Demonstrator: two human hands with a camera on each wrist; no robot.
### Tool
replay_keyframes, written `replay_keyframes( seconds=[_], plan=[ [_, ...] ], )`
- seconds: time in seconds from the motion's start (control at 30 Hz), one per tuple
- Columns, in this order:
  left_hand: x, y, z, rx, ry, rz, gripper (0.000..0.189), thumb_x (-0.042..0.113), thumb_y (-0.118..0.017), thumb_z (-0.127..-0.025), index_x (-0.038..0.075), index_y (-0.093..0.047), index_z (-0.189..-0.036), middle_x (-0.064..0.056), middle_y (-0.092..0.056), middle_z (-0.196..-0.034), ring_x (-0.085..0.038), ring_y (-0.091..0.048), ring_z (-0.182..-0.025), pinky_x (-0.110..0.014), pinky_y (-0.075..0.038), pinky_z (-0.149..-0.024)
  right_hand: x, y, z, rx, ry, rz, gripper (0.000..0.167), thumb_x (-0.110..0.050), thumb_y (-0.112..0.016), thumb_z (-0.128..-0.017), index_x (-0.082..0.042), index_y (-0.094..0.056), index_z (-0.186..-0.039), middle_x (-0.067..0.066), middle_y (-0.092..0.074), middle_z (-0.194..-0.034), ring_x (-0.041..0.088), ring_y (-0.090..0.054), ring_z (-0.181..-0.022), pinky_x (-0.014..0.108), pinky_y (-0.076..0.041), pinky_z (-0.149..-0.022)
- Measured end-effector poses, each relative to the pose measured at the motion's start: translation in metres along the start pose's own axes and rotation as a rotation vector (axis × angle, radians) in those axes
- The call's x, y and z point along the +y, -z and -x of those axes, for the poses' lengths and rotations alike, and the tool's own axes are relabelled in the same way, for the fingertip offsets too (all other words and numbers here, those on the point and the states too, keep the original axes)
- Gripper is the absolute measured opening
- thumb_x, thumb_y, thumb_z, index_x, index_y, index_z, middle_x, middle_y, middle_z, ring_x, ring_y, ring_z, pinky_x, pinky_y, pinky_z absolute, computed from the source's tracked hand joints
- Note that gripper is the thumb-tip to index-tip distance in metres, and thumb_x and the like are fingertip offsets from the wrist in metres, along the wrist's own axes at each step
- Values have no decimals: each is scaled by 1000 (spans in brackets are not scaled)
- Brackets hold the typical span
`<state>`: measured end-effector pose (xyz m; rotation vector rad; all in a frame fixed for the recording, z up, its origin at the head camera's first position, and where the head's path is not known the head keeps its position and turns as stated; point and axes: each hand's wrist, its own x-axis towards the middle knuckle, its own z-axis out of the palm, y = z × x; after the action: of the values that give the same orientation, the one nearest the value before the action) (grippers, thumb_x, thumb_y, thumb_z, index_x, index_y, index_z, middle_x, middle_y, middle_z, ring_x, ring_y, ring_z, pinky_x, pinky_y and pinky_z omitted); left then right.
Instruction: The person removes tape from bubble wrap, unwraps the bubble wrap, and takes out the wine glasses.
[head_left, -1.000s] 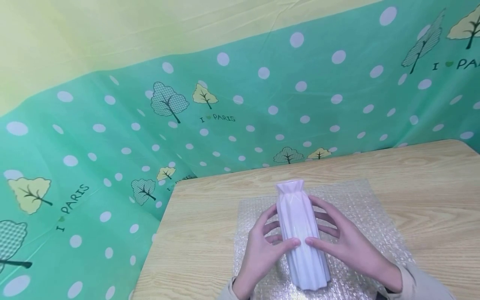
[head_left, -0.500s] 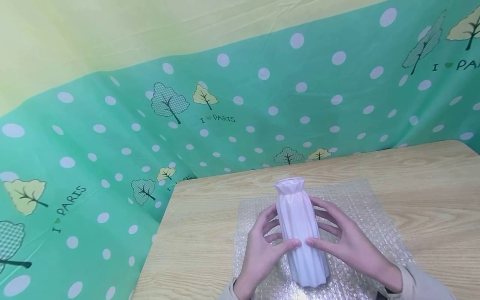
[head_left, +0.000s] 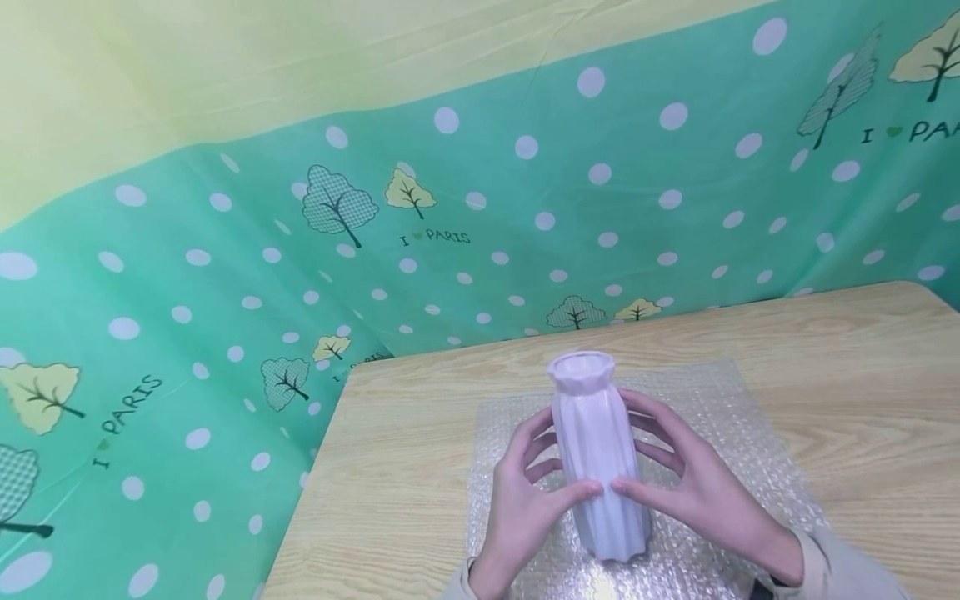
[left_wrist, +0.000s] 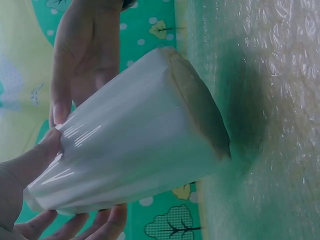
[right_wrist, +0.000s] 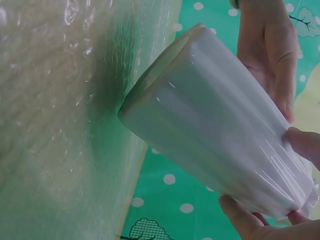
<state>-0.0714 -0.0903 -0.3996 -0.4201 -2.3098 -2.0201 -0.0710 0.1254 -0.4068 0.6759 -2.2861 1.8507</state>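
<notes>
A pale pleated vase (head_left: 597,450) with a flared, scalloped mouth is held between both hands over a sheet of bubble wrap (head_left: 697,408). My left hand (head_left: 525,500) grips its left side, thumb across the front and fingers behind. On the other side my right hand (head_left: 690,479) does the same, so the two thumb tips nearly meet. The vase leans, its mouth toward the far side. Both wrist views show its unglazed base (left_wrist: 200,102) tilted, with its lower edge close over the wrap and a shadow beneath.
Bubble wrap lies flat on a light wood-grain table (head_left: 405,450). Behind and to the left hangs a green and yellow curtain (head_left: 480,167) with white dots and printed trees. The table's far edge runs along the curtain.
The vase has tipped more upright: its mouth has turned so the opening shows, and its base has swung away from me. Both hands keep their hold in nearly the same place.
</notes>
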Motion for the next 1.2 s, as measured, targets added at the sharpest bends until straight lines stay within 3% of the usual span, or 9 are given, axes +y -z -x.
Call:
replay_keyframes(
  seconds=[0.6,0.87,1.2],
  plan=[
    [-3,-3,3,36,-82,-113,83,20,-90,-69,21,-49,-141,-1,-56,-139,-22,-60,-122,-33,-56,-96,3,-1,0,-2,59,25,104,-3,-86,-74,-21,-26,-157,0,-35,-155,-1,-41,-135,20,-47,-103],
    [-5,-4,2,52,-118,-140,80,23,-89,-70,19,-49,-139,-3,-57,-138,-26,-61,-121,-34,-56,-97,3,-4,0,50,189,150,103,1,-87,-68,-11,-32,-154,8,-42,-147,-3,-39,-135,16,-47,-100],
    [-8,-6,1,61,-175,-143,78,21,-88,-70,20,-49,-138,-2,-56,-139,-29,-60,-123,-33,-54,-99,5,-3,-1,53,254,257,105,1,-89,-64,-8,-34,-153,9,-42,-146,1,-39,-136,19,-47,-102]
  ],
)
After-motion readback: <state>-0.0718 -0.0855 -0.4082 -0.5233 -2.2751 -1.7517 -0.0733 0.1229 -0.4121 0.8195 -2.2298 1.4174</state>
